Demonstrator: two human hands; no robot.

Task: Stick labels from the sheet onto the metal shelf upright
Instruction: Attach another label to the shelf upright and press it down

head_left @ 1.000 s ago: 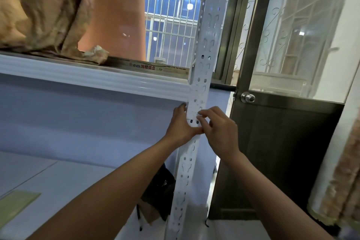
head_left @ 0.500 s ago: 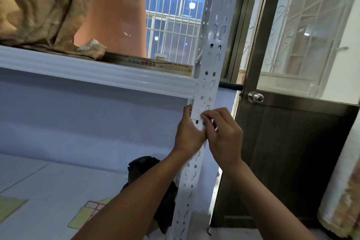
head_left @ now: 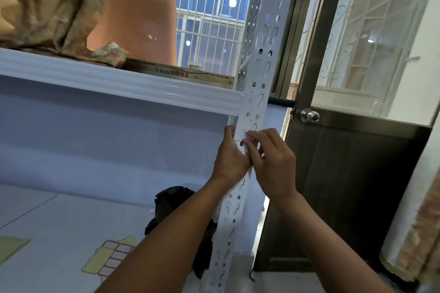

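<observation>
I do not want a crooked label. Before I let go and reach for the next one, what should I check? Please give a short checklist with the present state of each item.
1. Left hand holds the upright steady at its left edge: ok.
2. Right hand has its fingertips on the label, just below the white shelf beam: ok.
3. Label lies flat and straight on the upright: cannot tell, because the fingers cover most of it.
4. Label sheet lies on the lower shelf, left of the upright, with labels left on it: ok.
</observation>
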